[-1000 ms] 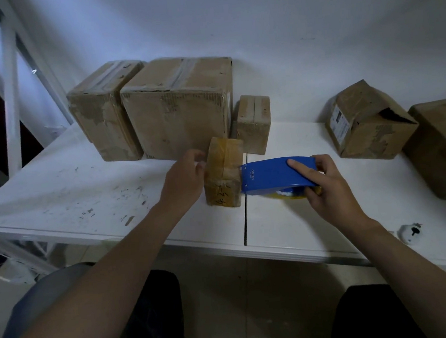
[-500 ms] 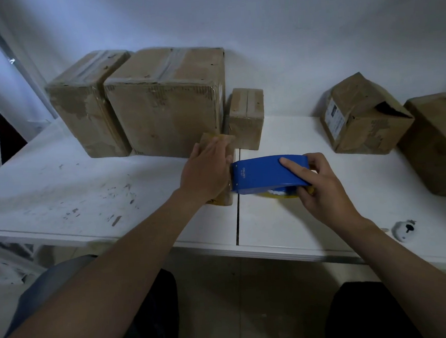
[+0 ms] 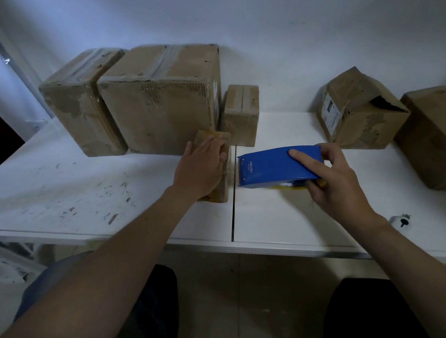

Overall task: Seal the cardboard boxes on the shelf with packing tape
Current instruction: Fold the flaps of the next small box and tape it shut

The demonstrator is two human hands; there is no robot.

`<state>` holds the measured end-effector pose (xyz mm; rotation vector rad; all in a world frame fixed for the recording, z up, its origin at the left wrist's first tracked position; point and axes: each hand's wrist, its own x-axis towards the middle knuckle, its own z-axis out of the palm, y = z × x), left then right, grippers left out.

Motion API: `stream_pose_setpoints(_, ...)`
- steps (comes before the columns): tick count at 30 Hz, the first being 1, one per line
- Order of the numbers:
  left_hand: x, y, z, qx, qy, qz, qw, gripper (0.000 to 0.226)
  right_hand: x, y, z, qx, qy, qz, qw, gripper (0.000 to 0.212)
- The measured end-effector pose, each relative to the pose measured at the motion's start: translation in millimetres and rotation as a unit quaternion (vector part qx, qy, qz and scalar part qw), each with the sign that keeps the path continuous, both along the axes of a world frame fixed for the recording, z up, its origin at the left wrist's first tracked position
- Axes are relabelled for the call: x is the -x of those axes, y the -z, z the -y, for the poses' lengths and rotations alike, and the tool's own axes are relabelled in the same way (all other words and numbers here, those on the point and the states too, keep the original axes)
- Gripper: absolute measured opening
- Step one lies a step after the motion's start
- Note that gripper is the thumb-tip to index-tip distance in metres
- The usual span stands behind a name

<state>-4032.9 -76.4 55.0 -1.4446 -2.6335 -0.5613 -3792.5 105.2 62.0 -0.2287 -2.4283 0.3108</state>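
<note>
Nearest you, both bare forearms reach up over the front edge of the scuffed white shelf. Your left hand lies flat over the small brown cardboard box, fingers straight and pressed against its top and near face, not curled round it. That box stands near the front of the shelf, just left of the dark seam between the two shelf boards.

Your right hand grips the blue plastic tape dispenser: the forefinger lies along its side, and the thumb and other fingers wrap round its rear end. A sliver of the yellowish tape roll shows below the blue shell. The dispenser's nose points left and sits just beside the small box's right face, with a narrow gap; that gap is blurred, so you cannot tell whether tape spans it.

By the front edge at the right lies a small white part with a black knob.

Farther back on the left, a large taped cardboard box stands against a tall narrow taped cardboard box. A little squat cardboard box sits just right of the large one. Well to the right rests a crumpled cardboard box with a white label and a torn corner. Beside it, at the frame's edge, is another brown cardboard box. All of them stand before the white wall.
</note>
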Motion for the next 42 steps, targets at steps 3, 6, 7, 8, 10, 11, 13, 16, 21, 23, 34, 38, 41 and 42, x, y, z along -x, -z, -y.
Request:
stream_pose_setpoints(3, -0.5, -0.1, -0.5, 0.003, -0.001, 0.003, 1.000, 0.041, -0.8, -2.6, 2.1, -0.008, 0.010, 0.011, 1.000, 0.073)
stream_pose_setpoints(6, -0.4, -0.7, 0.3, 0.000, 0.000, 0.001, 1.000, 0.042, 5.0, -9.0, 9.3, -0.012, 0.038, 0.045, 0.998, 0.073)
stream_pose_setpoints(7, -0.8, -0.9, 0.2, 0.001, 0.000, 0.001, 1.000, 0.043, 7.8, -11.6, 13.5, -0.016, 0.050, 0.056, 0.997, 0.073)
stream_pose_setpoints(8, -1.3, -0.7, -0.2, 0.003, -0.001, -0.003, 1.000, 0.044, 10.7, -14.7, 18.4, -0.022, 0.060, 0.062, 0.996, 0.072)
stream_pose_setpoints(10, -2.0, -0.4, 0.0, 0.008, -0.005, -0.017, 1.000, 0.047, 16.8, -21.7, 28.3, -0.032, 0.075, 0.067, 0.994, 0.070)
stream_pose_setpoints(11, -2.7, -0.9, 0.0, 0.009, -0.006, -0.023, 1.000, 0.050, 19.4, -25.4, 32.4, -0.038, 0.085, 0.072, 0.993, 0.069)
stream_pose_setpoints(13, -4.3, -1.9, -0.1, 0.004, -0.007, -0.028, 1.000, 0.055, 24.8, -32.2, 38.8, -0.054, 0.108, 0.088, 0.989, 0.068)
stream_pose_setpoints(16, -6.4, -3.8, 0.0, 0.001, -0.009, -0.038, 0.999, 0.051, 35.1, -43.1, 49.7, -0.075, 0.130, 0.114, 0.982, 0.066)
stream_pose_setpoints(21, -8.0, -2.9, -0.7, 0.007, -0.010, -0.062, 0.998, 0.045, 53.4, -61.9, 57.8, -0.085, 0.156, 0.161, 0.971, 0.058)
stream_pose_setpoints(23, -9.3, -3.6, -0.7, 0.010, -0.013, -0.067, 0.998, 0.047, 57.8, -67.5, 55.7, -0.084, 0.156, 0.178, 0.968, 0.057)
stream_pose_setpoints(34, -9.9, -4.6, -6.8, 0.040, -0.028, -0.105, 0.993, 0.062, 80.9, -85.6, 42.8, -0.069, 0.175, 0.293, 0.938, 0.056)
stream_pose_setpoints(38, -8.2, -7.0, -8.3, 0.064, -0.024, -0.069, 0.995, 0.060, 89.8, -67.3, 29.8, 0.017, 0.137, 0.364, 0.921, 0.058)
stream_pose_setpoints(41, -7.0, -8.1, -6.4, 0.061, -0.023, -0.039, 0.997, 0.059, 88.4, -60.3, -2.5, 0.141, 0.159, 0.388, 0.897, 0.038)
stream_pose_setpoints(42, -6.3, -8.5, -6.0, 0.056, -0.023, -0.030, 0.998, 0.058, 86.9, -58.0, -11.6, 0.172, 0.170, 0.391, 0.888, 0.032)
